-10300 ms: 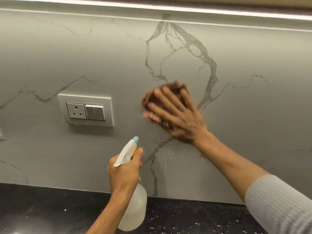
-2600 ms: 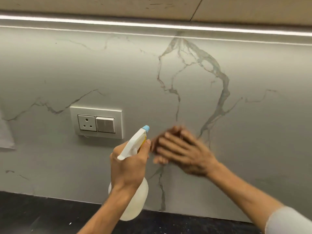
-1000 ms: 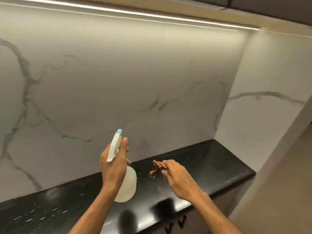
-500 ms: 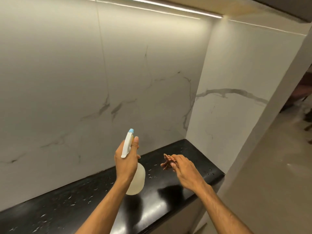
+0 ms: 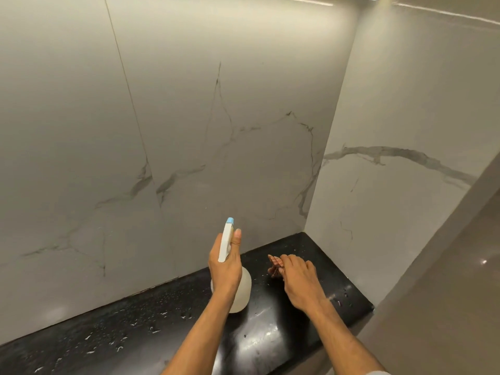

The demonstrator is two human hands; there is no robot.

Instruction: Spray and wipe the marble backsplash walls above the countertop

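- The marble backsplash (image 5: 205, 131) rises straight ahead of both hands, pale grey with thin dark veins, and turns a corner beyond the right hand into a side wall (image 5: 392, 185) crossed by one heavy grey vein.
- The left hand (image 5: 226, 269) is wrapped around the neck of a spray bottle (image 5: 240, 290), thumb lying up along the white trigger head, whose blue nozzle tip points up towards the backsplash.
- The bottle's cloudy round body hangs below that fist, over the black countertop (image 5: 135, 328); I cannot tell whether its base touches the surface.
- The right hand (image 5: 301, 280), just right of the bottle, grips a bunched reddish-brown cloth (image 5: 274, 265) that pokes out past the fingertips, low over the countertop.
- White flecks and droplets show on the glossy black surface below and to the left of the left forearm.
- A light strip (image 5: 311, 0) glows high above both hands.
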